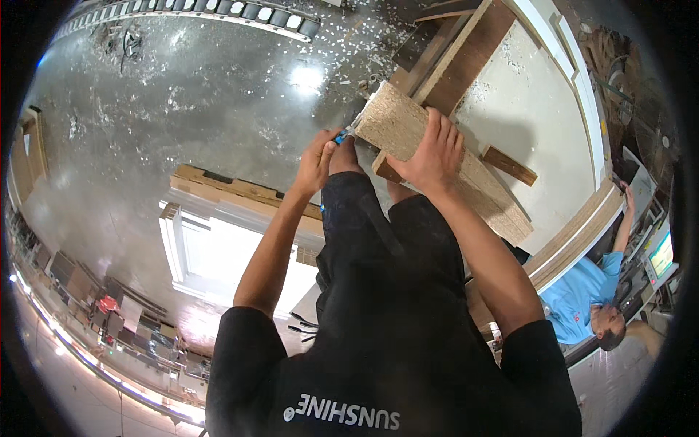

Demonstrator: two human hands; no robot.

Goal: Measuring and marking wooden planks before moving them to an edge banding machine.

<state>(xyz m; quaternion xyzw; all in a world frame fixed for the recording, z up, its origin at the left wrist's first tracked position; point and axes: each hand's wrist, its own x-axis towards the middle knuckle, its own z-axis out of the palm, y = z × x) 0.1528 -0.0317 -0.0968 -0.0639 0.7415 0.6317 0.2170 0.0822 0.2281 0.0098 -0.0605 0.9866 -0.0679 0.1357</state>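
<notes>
A narrow chipboard panel slants in front of me, one end up at the left, the other down at the right. My right hand spans its width and grips it, thumb on the near edge and fingers over the far one. In my left hand, closed around it, is a small blue-handled tool with a metal tip. That tip meets the panel's left end edge, where a pale strip shows. The exact kind of tool is too small to make out.
Under the panel are wooden blocks and a pale board. White panels stack at my left beside brown cardboard. A roller conveyor crosses the far floor, strewn with chips. A person in blue touches boards at right.
</notes>
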